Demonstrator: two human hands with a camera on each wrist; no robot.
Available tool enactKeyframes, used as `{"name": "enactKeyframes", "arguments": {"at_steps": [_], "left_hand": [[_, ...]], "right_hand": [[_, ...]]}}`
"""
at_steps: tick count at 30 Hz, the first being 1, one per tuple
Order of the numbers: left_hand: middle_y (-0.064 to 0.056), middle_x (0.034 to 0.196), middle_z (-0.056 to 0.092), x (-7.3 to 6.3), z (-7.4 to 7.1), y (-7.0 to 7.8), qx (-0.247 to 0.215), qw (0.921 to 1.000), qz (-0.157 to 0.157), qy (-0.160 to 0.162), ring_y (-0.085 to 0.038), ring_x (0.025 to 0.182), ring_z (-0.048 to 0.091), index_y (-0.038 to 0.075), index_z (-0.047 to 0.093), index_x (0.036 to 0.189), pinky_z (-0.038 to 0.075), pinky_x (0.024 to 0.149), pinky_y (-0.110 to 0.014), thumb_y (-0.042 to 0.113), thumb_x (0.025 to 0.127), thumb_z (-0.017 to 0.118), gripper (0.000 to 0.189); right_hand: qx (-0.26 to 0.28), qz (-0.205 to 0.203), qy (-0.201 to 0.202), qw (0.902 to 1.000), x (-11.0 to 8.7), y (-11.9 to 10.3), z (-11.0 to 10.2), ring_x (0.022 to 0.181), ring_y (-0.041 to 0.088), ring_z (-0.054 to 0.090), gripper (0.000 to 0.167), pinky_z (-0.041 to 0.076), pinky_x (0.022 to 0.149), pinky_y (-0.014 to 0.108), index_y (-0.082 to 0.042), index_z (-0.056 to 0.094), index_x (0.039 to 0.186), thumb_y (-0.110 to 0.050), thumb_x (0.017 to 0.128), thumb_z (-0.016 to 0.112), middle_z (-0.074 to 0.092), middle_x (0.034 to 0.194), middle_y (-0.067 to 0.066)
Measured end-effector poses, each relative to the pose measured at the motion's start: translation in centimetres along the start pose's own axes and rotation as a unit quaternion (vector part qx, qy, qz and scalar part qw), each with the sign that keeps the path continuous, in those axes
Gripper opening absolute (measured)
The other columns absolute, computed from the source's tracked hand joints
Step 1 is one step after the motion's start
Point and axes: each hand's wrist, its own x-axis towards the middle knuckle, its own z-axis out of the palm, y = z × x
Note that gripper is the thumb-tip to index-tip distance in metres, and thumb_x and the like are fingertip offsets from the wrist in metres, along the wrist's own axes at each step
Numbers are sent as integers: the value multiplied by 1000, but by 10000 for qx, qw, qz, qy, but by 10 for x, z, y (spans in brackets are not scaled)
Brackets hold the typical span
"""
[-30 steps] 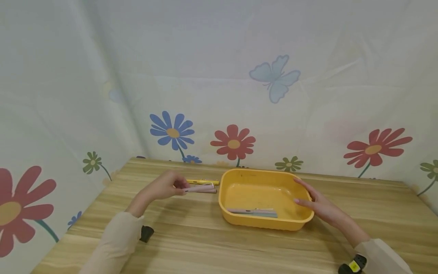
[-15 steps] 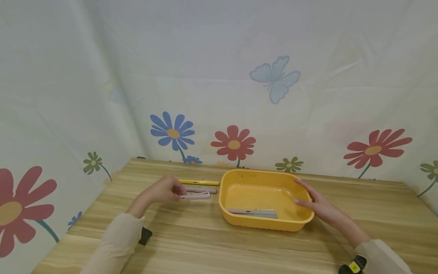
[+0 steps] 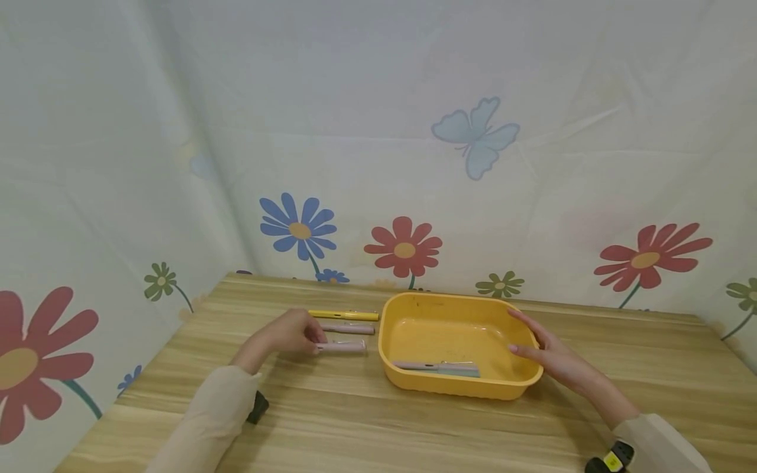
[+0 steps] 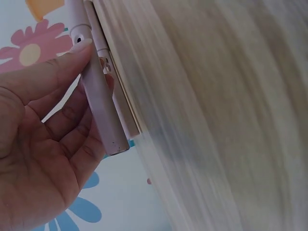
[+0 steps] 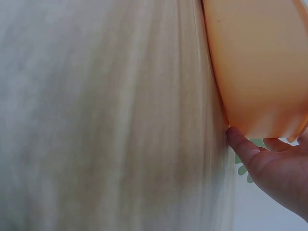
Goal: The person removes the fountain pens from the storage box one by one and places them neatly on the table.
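My left hand (image 3: 294, 332) pinches a pale pink pen (image 3: 343, 346) between thumb and fingers, low over the wooden table at the left of the yellow basin (image 3: 408, 384). In the left wrist view the thumb lies along the pen's barrel (image 4: 100, 103). Behind it lie a mauve pen (image 3: 355, 328) and a yellow pen (image 3: 345, 315), roughly parallel. On the basin's right side, my right hand (image 3: 556, 358) holds the wall, thumb over the rim. The right wrist view has a finger at the basin's lower edge.
Inside the basin, a pinkish pen (image 3: 416, 365) and a grey-blue pen (image 3: 464, 372) lie along the near wall. The wooden table (image 3: 378, 433) ends at a flower-printed cloth backdrop (image 3: 355, 164). A black wrist strap piece (image 3: 257, 407) shows under the left sleeve.
My left hand has brought the pale pink pen toward me, away from the mauve and yellow pens, and lowered it toward the table. My right hand and the basin have stayed put.
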Motion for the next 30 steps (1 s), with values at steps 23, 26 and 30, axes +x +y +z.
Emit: {"name": "enactKeyframes", "arguments": {"at_steps": [23,26,30], "left_hand": [[1,72,63,12,6,6,199,9995,206,-112,-6,66,54,4,69,79,47,63,-22,-1,70,72,11],[1,73,63,13,7,6,229,9995,167,-109,-6,67,54,4,69,79,47,64,-22,-1,71,72,11],[1,73,63,13,7,6,272,9995,83,-114,-7,67,54,5,69,80,47,64,-23,-1,71,72,11]], "right_hand": [[17,-104,35,9999,0,1,1,131,46,13,71,27,98,58,-9,17,145,-21,88,58,3,149,23],[28,-103,29,9999,0,1,1,131,46,13,72,28,98,57,-9,17,145,-21,88,58,3,149,23],[27,-77,25,10000,-1,0,1,131,47,13,72,29,98,57,-10,17,145,-21,88,58,3,149,24]]}}
